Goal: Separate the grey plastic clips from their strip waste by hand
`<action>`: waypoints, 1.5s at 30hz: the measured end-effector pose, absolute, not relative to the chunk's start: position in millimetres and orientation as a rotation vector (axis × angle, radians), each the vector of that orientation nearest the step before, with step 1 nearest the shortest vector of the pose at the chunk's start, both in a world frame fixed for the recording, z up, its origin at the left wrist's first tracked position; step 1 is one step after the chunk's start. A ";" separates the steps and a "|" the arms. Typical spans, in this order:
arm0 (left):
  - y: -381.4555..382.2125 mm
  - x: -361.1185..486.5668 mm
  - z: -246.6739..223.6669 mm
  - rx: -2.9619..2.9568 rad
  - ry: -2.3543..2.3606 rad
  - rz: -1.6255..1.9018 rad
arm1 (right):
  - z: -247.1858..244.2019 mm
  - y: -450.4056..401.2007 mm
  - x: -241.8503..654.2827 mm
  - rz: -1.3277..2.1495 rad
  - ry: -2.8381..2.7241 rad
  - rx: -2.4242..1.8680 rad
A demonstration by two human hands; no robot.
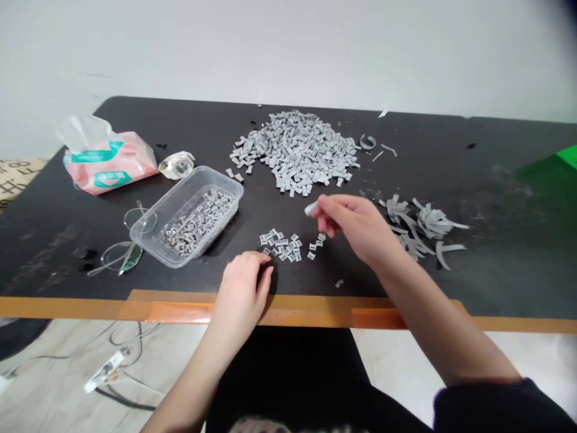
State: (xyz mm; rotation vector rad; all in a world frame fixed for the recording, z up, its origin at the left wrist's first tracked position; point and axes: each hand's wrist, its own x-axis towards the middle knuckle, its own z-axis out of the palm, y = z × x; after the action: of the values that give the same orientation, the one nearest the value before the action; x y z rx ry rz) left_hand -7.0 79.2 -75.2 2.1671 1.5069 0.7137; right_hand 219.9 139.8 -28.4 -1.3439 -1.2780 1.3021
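Right hand [356, 224] pinching a small grey plastic piece [311, 208] between fingertips, mid-frame, just above a loose cluster of matching pieces [279, 245]; left hand [241, 297], fingers loosely curled, empty, rests at the cluster's lower edge.

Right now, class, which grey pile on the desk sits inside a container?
The small pieces in the clear plastic tub; the large heap and the long strips lie directly on the black tabletop.

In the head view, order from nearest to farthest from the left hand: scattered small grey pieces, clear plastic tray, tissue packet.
Left hand:
1. Small grey pieces, ahead right.
2. Clear plastic tray, ahead left.
3. Tissue packet, far left.
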 end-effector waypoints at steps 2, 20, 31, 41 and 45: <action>85.7 -5.4 -81.8 2.241 1.607 0.737 | -21.0 155.5 224.8 1.264 -1.295 -1.349; 83.9 13.1 -70.3 1.766 1.316 0.792 | -53.3 58.3 298.7 0.403 -1.738 -2.548; 69.3 34.4 -54.1 0.313 0.788 0.812 | -62.3 41.0 296.4 0.276 -2.044 -2.354; 61.6 23.6 -55.7 0.210 0.785 0.801 | -51.6 49.7 283.0 0.494 -1.890 -2.073; 60.0 23.4 -52.5 0.284 0.754 0.795 | -36.5 48.0 247.6 0.677 -1.854 -1.670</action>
State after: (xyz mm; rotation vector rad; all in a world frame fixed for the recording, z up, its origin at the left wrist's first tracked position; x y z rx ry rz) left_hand 23.4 60.0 -52.5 0.2844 0.7536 0.7945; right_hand 247.6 48.0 -36.5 -1.6696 -1.8535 0.6766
